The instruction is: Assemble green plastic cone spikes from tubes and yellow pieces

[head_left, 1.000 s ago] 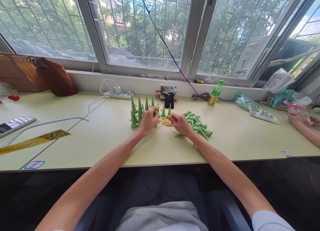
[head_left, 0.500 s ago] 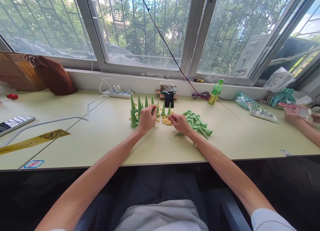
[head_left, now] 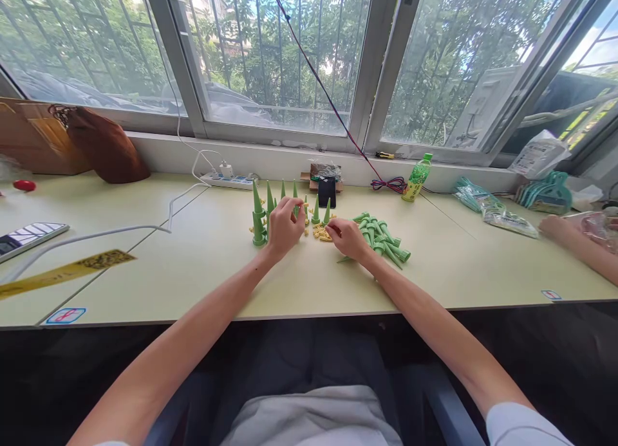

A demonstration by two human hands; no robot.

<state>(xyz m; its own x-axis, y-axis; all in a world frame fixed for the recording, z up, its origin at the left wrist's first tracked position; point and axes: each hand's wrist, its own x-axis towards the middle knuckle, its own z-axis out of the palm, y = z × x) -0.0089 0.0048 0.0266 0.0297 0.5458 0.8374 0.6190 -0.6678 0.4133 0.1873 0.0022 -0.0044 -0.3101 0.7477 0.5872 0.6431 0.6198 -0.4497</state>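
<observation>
- The phone (head_left: 327,192) lay on the table (head_left: 193,278), and every place here was taken from it.
- The left hand (head_left: 286,226) was in front of the phone and to its left, at the standing cones (head_left: 258,222); its fingers were curled in, thumb and fingertips drawn close together beside a small yellow piece, but whether they gripped it I could not tell.
- The right hand (head_left: 345,236) was in front of the phone and slightly right, its thumb and forefinger closed together at the edge of the yellow bits (head_left: 322,233); whether a bit was pinched between them I could not tell.
- The standing cones were left of the phone, upright, some stacked, with yellow bits on them, partly hidden by the left hand.
- 2 green cones (head_left: 315,212) stood just in front of the phone, behind the loose yellow bits.
- The cone pile (head_left: 379,235) lay right of the phone and nearer the person, its cones tipped in many directions.
- The bottle (head_left: 416,178) stood upright, right of the phone.
- Far right of the phone was another person's arm (head_left: 577,243).
</observation>
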